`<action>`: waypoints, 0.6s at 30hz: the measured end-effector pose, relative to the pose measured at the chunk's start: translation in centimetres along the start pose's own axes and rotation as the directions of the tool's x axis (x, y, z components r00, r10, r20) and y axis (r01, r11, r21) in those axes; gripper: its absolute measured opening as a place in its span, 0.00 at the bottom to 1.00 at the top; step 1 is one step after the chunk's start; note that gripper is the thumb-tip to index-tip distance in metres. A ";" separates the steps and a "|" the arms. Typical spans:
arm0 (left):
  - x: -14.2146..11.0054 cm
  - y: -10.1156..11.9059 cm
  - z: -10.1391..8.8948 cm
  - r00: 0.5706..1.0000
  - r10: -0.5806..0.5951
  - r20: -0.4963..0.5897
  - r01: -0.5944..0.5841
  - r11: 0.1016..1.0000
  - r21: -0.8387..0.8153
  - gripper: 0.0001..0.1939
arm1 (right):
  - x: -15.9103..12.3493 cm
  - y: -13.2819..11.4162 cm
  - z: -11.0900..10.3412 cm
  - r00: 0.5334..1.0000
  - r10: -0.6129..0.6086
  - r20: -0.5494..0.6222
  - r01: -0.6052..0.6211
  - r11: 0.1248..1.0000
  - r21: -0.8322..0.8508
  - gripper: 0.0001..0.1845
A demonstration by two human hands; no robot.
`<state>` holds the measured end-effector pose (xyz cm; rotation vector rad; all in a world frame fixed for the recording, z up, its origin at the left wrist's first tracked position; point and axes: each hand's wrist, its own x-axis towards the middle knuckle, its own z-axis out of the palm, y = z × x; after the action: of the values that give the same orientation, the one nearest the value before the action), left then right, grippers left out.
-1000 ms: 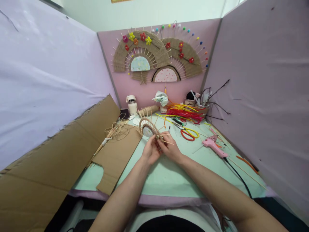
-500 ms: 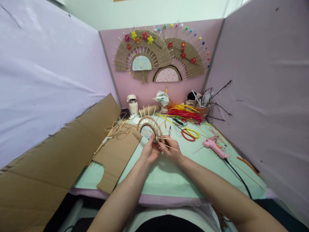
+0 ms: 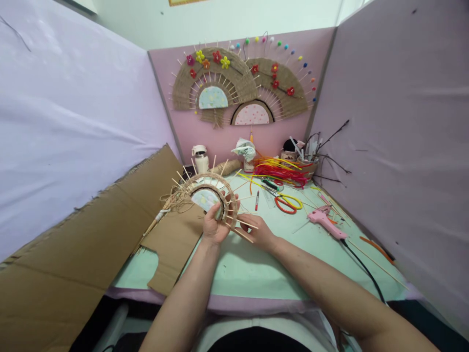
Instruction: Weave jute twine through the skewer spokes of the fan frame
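My left hand (image 3: 215, 226) grips a small half-round fan (image 3: 232, 208) at its lower right, thumb on the front. The fan has a pale patterned half-disc (image 3: 205, 199) edged in dark trim. Thin wooden sticks radiate from it, with brown twine (image 3: 209, 177) woven through them in an arched band. My right hand (image 3: 256, 231) is beside the lowest sticks, at the right end of the band. Its fingers are curled and pinched together; what they hold is hidden.
A cut cardboard sheet (image 3: 172, 239) and loose twine (image 3: 179, 200) lie left. Yellow-and-orange scissors (image 3: 287, 203), a red marker (image 3: 257, 200), a pink glue gun (image 3: 326, 223) and coloured pipe cleaners (image 3: 280, 171) are on the right. Larger finished fans (image 3: 234, 73) hang on the back panel.
The fan has moved left and nearer to me, turning so its front shows wider. My left hand moved left with it. My right hand has drawn slightly lower, a little apart from the left.
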<state>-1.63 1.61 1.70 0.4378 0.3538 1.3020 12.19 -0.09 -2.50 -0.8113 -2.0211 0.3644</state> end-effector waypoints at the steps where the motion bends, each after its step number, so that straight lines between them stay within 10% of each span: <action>1: 0.1 0.3 -0.1 1.000 0.009 0.004 -0.009 1.000 -0.020 0.13 | 0.1 0.0 -0.1 1.000 0.004 -0.021 -0.004 1.000 0.006 0.14; 18: 0.0 1.7 -0.8 0.999 0.009 0.039 -0.007 0.998 -0.059 0.13 | 0.4 -0.2 -1.4 0.997 0.061 -0.053 -0.059 0.997 0.041 0.14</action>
<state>-3.40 2.09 1.86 0.4155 0.2804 1.3065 13.11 -0.05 -1.38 -0.8503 -1.9363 0.4107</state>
